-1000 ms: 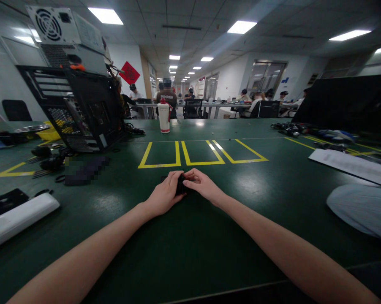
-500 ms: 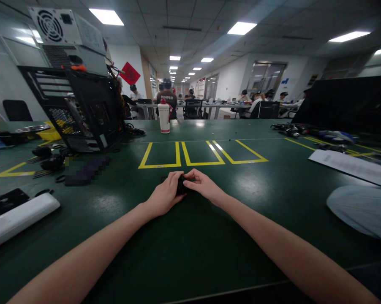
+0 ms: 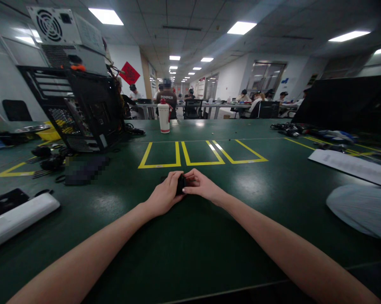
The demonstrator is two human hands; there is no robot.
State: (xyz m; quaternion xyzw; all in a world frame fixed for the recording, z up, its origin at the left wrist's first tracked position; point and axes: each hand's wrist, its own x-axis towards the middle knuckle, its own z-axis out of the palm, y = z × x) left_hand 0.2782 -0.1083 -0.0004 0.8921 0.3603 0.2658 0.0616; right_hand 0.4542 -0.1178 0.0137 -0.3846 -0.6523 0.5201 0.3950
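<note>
My left hand is wrapped round a small black object low over the green table. Its kind cannot be made out, since my fingers cover most of it. From the other side my right hand meets the same black object, its thumb and fingertips bent against the right-hand face. Both hands are just on the near side of three yellow tape outlines on the tabletop.
A black computer case with power supplies on top stands at left. Behind the outlines is a white cup with a red lid. A white bar lies front left; a plastic bag lies right. People sit at far desks.
My right thumb has slid down a little along the black object, and more of its dark face shows between my hands. My left hand has stayed in place.
</note>
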